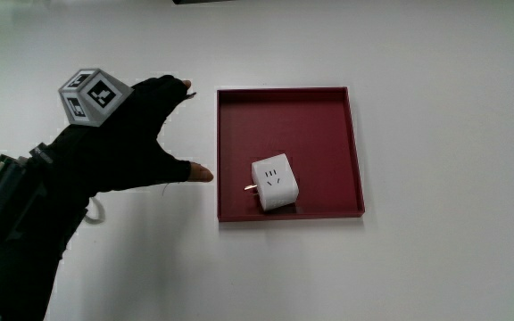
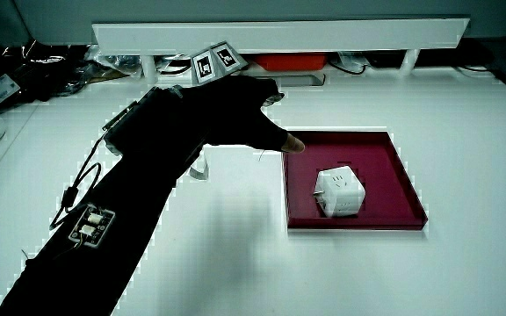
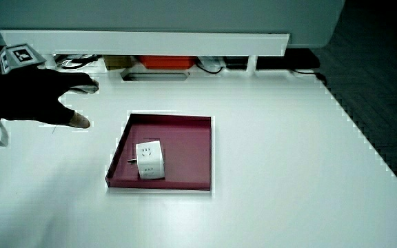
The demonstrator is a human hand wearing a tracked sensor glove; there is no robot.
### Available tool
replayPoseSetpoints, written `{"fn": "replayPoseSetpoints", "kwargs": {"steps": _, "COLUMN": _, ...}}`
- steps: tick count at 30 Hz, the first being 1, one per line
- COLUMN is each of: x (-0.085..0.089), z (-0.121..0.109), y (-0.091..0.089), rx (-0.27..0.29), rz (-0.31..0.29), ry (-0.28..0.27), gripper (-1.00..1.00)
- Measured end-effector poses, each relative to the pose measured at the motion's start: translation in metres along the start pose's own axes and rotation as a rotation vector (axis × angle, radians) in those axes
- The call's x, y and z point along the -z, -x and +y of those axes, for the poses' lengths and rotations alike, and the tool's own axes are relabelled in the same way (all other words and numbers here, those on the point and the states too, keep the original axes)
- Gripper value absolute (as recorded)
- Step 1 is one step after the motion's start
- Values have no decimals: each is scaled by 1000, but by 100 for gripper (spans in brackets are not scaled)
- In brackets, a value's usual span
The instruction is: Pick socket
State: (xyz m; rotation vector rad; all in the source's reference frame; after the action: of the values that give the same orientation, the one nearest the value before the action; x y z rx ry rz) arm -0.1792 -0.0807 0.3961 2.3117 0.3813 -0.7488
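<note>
Socket, small white plastic cube [image 1: 274, 183], sits in shallow dark-red square tray [image 1: 352, 134], near rim closest to person. Black-gloved hand [image 1: 123, 143] hovers over bare table beside tray, fingers spread wide, holding nothing. Thumb tip points at socket, tray wall between them. Reach looks short, straight over wall.

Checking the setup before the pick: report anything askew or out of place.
Nothing stands out. The white socket lies turned slightly askew in the red tray, near the tray's edge nearer the person. The hand hovers beside the tray, fingers spread.
</note>
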Motion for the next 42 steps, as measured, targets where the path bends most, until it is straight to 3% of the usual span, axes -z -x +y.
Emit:
{"fn": "replayPoseSetpoints", "kwargs": {"steps": 3, "x": 6, "z": 5, "y": 0, "rx": 20, "rz": -6, "ry": -1, "gripper": 0}}
{"fn": "replayPoseSetpoints", "kwargs": {"steps": 6, "x": 18, "z": 13, "y": 3, "rx": 58, "rz": -64, "ry": 20, "gripper": 0}}
{"fn": "replayPoseSetpoints", "kwargs": {"steps": 8, "x": 22, "z": 13, "y": -5, "rx": 24, "rz": -25, "ry": 22, "gripper": 0}}
{"fn": "replayPoseSetpoints", "kwargs": {"steps": 10, "x": 29, "z": 16, "y": -5, "rx": 30, "rz": -52, "ry": 46, "gripper": 0}}
{"fn": "replayPoseSetpoints", "kwargs": {"steps": 17, "x": 49, "z": 28, "y": -9, "rx": 40, "rz": -20, "ry": 53, "gripper": 0}}
{"fn": "replayPoseSetpoints", "kwargs": {"steps": 20, "x": 58, "z": 32, "y": -11, "rx": 30, "rz": -37, "ry": 74, "gripper": 0}}
{"fn": "replayPoseSetpoints", "kwargs": {"steps": 25, "x": 71, "z": 39, "y": -12, "rx": 34, "rz": 22, "ry": 69, "gripper": 0}}
{"fn": "replayPoseSetpoints", "kwargs": {"steps": 30, "x": 88, "z": 48, "y": -10, "rx": 40, "rz": 7, "ry": 86, "gripper": 0}}
{"fn": "replayPoseSetpoints", "kwargs": {"steps": 33, "x": 95, "z": 49, "y": -14, "rx": 40, "rz": 52, "ry": 84, "gripper": 0}}
{"fn": "replayPoseSetpoints", "kwargs": {"steps": 42, "x": 116, "z": 59, "y": -12, "rx": 50, "rz": 22, "ry": 103, "gripper": 0}}
